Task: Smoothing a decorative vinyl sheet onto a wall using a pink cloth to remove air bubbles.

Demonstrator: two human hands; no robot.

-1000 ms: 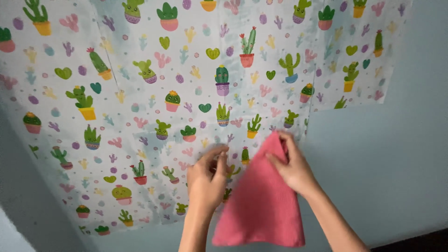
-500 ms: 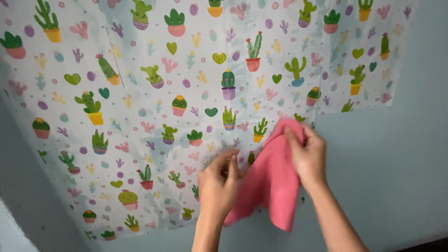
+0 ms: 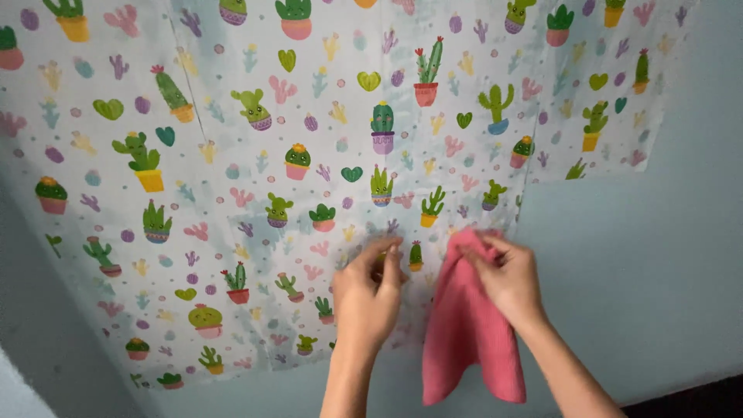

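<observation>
In the head view, a pink cloth [image 3: 472, 333] hung against a pale blue wall [image 3: 642, 263], near the lower right corner of a clear plastic sheet [image 3: 232, 178] printed with potted cacti, hearts and small dots. The right hand [image 3: 507, 279] gripped the cloth at its upper end, fingers curled over and pinching the bunched fabric just where the sheet's lower right corner met the bare wall; the rest of the cloth drooped straight down below the hand and covered part of the sheet's bottom edge. The left hand [image 3: 371, 294] was just beside it to the left, resting on the sheet close to its bottom edge, fingers drawn narrowly together with the tips of thumb and forefinger pressed at the plastic; whether they nipped anything between them could not be told. The two hands were near each other but apart, and the left one did not touch the cloth. The sheet lay flat on the wall, stretching away to the upper left, with a second panel reaching toward the upper right
</observation>
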